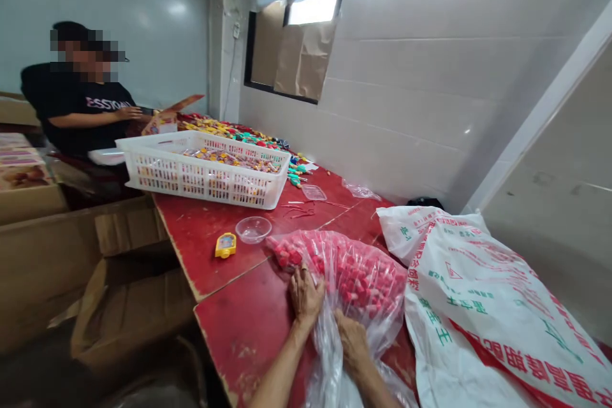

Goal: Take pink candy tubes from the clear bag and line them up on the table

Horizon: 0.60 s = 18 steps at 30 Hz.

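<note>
A clear plastic bag (354,274) stuffed with several small red and pink pieces lies on the red table (239,325) in front of me. My left hand (305,293) presses on the bag's left side, fingers spread over the plastic. My right hand (350,338) grips the gathered neck of the bag near me. A big white woven sack (482,312) with red and green print lies right beside the bag.
A white slotted basket (203,175) of colourful small items stands farther along the table, with a clear round dish (253,228), a small yellow toy (225,245) and a clear lid (314,192) near it. A seated person (79,108) works at the far end. Cardboard boxes (95,280) stand left.
</note>
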{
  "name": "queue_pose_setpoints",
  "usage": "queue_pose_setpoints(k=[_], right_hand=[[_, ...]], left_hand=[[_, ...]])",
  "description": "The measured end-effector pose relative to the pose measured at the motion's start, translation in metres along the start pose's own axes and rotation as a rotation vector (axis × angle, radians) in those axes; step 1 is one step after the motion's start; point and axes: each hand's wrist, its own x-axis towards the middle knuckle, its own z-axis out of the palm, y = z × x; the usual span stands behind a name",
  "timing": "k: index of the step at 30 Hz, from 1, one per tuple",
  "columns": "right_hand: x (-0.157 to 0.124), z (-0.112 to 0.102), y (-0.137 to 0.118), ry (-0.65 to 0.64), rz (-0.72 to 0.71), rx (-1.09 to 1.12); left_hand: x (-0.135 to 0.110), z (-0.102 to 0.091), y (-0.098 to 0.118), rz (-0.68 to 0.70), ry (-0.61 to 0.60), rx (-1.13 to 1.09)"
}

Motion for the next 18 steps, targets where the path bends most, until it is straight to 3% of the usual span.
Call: queue_pose_setpoints(k=[4,7,8,11,13,16,18], right_hand=[[0.006,0.004,0.009,-0.011,-0.008,0.037],[0.027,-0.034,0.014,-0.118,-0.112,0.221],[0.041,-0.056,0.017,-0.094,-0.083,0.279],[0.105,-0.124,0.029,0.249,0.097,0.211],[0.156,-0.154,0.038,0.303,0.118,0.159],[0.215,-0.159,0.044,0.193,0.091,0.125],[0.234,-0.149,0.045,0.051,0.033,0.137]], left_hand=[[0.0,0.018,-0.007,0.099,0.096,-0.012],[0.0,0.019,-0.011,0.093,0.075,-0.05],[0.0,0.019,-0.011,0.077,0.067,-0.065],[-0.002,0.016,-0.01,0.021,0.047,-0.111],[-0.004,0.015,-0.009,-0.019,0.036,-0.156],[-0.006,0.017,-0.011,-0.068,0.029,-0.248],[-0.006,0.019,-0.013,-0.087,0.036,-0.298]])
